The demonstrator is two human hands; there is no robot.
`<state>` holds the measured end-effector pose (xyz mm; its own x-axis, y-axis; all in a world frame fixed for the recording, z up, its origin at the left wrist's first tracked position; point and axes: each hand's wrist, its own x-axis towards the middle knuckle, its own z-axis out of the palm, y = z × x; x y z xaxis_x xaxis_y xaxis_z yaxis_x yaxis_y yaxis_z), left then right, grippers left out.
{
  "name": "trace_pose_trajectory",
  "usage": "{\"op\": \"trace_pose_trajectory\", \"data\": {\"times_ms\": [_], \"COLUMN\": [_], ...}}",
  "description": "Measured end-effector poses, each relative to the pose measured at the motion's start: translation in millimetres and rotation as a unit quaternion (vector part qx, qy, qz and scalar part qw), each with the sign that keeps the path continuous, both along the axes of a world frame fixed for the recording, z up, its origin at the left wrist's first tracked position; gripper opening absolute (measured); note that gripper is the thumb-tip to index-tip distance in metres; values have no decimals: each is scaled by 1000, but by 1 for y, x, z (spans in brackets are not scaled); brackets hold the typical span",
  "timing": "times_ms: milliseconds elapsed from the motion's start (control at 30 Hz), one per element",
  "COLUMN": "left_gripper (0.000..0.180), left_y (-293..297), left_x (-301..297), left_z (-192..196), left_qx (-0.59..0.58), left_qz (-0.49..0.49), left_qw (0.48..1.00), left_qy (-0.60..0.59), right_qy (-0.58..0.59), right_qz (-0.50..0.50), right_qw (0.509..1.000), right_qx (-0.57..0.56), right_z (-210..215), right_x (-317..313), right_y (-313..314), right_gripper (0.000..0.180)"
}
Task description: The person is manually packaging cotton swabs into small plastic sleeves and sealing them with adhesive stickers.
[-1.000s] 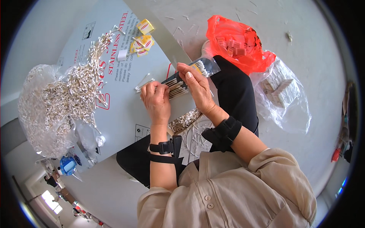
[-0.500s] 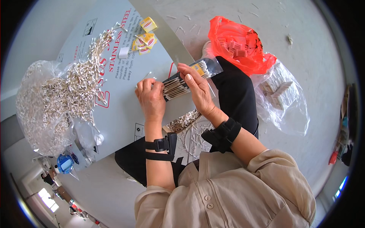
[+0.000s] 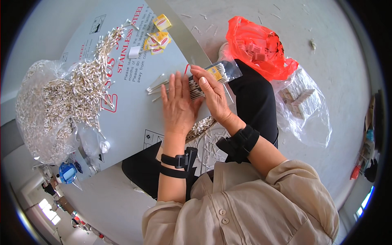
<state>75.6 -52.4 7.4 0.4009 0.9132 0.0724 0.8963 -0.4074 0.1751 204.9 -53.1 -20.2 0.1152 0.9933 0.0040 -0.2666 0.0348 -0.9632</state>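
Note:
My left hand [image 3: 178, 102] lies flat, fingers stretched out, over a row of cotton swabs [image 3: 196, 89] at the table's right edge. Several loose swabs [image 3: 155, 87] stick out past its fingers on the left. My right hand [image 3: 214, 96] grips a small clear plastic bag [image 3: 233, 70] of cotton swabs, thumb on top. White swab tips and a yellow label [image 3: 214, 73] show inside the bag beyond the fingers. The bag's underside and the swabs beneath my left palm are hidden.
A large heap of swabs [image 3: 87, 87] spills from a clear sack on the left. Yellow packs [image 3: 162, 22] lie at the table's far edge. On the floor at right sit a red bag [image 3: 269, 61] and a clear bag [image 3: 320, 112] of bundles. Swabs also fill a container below.
My left hand has gone from curled fingers at the swab ends to lying flat over them, moving right. Loose swabs now show left of it. My right hand keeps its hold.

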Motion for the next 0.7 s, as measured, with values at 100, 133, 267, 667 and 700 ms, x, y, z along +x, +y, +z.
{"op": "trace_pose_trajectory", "data": {"times_ms": [100, 133, 267, 667, 700], "left_gripper": [83, 84, 76, 52, 50], "left_y": [-10, -12, -14, 6, 10], "left_x": [2, 2, -4, -14, -15], "left_z": [-13, -15, -23, -30, -29], "left_qx": [-42, -30, -36, -17, -14], "left_qz": [18, 18, 30, 162, 162], "left_qw": [999, 999, 998, 759, 754], "left_qy": [2, -11, -39, -630, -637], "right_qy": [4, 4, -23, -38, -39], "right_qz": [20, 22, 10, 1, 2], "right_qw": [1000, 1000, 1000, 999, 999], "right_qx": [0, 5, 9, 33, 32], "right_z": [1, 1, 3, 2, 3], "right_x": [2, 2, 1, -5, -5], "right_y": [-2, -3, -6, -6, -6], "right_gripper": [41, 41, 40, 39, 39]}}
